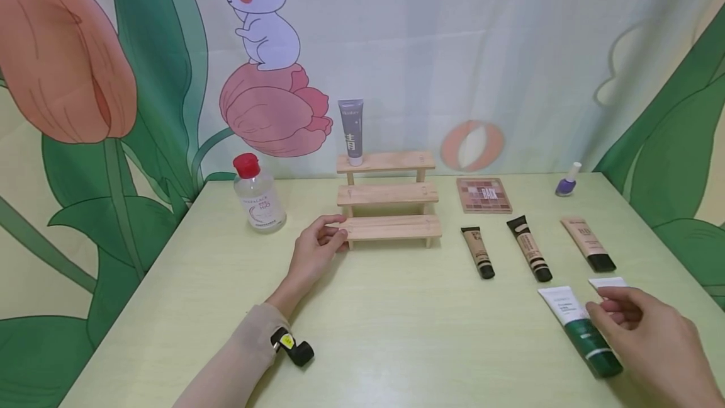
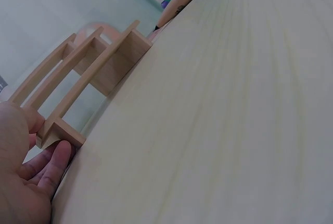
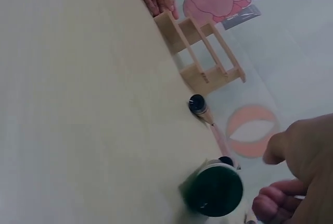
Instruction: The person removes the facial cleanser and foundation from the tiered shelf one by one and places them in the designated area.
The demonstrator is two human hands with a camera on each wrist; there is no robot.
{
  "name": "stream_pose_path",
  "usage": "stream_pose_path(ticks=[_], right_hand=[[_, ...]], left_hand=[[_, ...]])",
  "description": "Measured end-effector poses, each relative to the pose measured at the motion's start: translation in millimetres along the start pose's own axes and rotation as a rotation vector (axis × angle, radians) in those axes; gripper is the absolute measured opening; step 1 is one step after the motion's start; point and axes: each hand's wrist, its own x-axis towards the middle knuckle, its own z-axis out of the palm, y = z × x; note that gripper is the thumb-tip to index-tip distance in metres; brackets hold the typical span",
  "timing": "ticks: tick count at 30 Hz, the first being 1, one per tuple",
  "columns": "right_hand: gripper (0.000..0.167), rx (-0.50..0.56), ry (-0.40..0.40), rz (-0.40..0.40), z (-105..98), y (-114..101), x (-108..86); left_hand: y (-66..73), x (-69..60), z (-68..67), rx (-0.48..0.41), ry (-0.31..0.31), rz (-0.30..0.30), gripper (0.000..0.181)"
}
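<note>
My left hand (image 1: 317, 247) grips the left end of the lowest step of a three-tier wooden display stand (image 1: 391, 226). In the left wrist view, the fingers (image 2: 54, 169) reach under that end of the stand (image 2: 99, 67). A purple-grey squeeze tube (image 1: 352, 131) stands cap-down on the top tier's left side. At the right, my right hand (image 1: 659, 332) hovers over a white-ended tube (image 1: 608, 283), mostly hidden by it. Next to the thumb lies a green-and-white tube (image 1: 580, 332). The right wrist view shows the right hand's (image 3: 296, 166) thumb and fingers apart, nothing visible between them.
A clear bottle with red cap (image 1: 259, 197) stands left of the stand. Right of it lie an eyeshadow palette (image 1: 484, 196), a small beige tube (image 1: 478, 252), a black-ended tube (image 1: 529, 249) and a beige BB tube (image 1: 588, 243). Purple nail polish (image 1: 567, 182) stands behind.
</note>
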Motion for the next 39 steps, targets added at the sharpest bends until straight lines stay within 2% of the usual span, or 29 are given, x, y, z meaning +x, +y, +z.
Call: stream_pose_path(ticks=[3, 5, 9, 13, 17, 20, 24, 29, 33, 36, 39], right_hand=[[0.049, 0.074, 0.073, -0.108, -8.8, -5.6, 4.3], [0.048, 0.147, 0.093, -0.176, -13.6, -12.9, 9.9], [0.051, 0.278, 0.092, -0.267, -20.6, -35.4, 25.1], [0.052, 0.368, 0.106, -0.347, -25.5, -64.5, 45.3], [0.055, 0.464, 0.087, -0.415, -23.4, -98.7, 67.1], [0.056, 0.524, 0.056, -0.459, -16.7, -128.8, 81.8], [0.055, 0.660, 0.002, -0.523, -3.3, -169.8, 99.5], [0.053, 0.820, -0.077, -0.594, 23.3, -214.6, 123.3], [0.054, 0.926, -0.138, -0.606, 44.7, -245.1, 141.2], [0.054, 0.965, -0.161, -0.619, 59.8, -264.6, 151.5], [0.054, 0.938, -0.166, -0.637, 74.3, -281.5, 158.9]], left_hand=[[0.5, -0.1, 0.3, -0.003, 0.000, 0.002, 0.031], [0.3, 0.0, 0.2, -0.005, 0.001, 0.001, 0.031], [-0.3, 0.3, 0.9, -0.009, 0.000, 0.001, 0.032], [-1.3, 0.2, 0.8, -0.022, 0.000, 0.003, 0.032], [-2.2, 0.7, 0.8, -0.023, 0.005, 0.008, 0.031], [-1.1, 0.6, 0.1, -0.021, 0.008, 0.006, 0.031], [0.9, -0.2, -0.4, -0.005, 0.008, -0.009, 0.032], [0.9, -0.4, -1.2, 0.008, 0.010, -0.017, 0.031], [0.9, -0.2, -0.8, 0.000, 0.009, -0.019, 0.031], [0.0, 0.7, -0.4, -0.004, 0.008, -0.020, 0.030], [-0.9, 1.6, -0.6, -0.010, 0.009, -0.018, 0.029]])
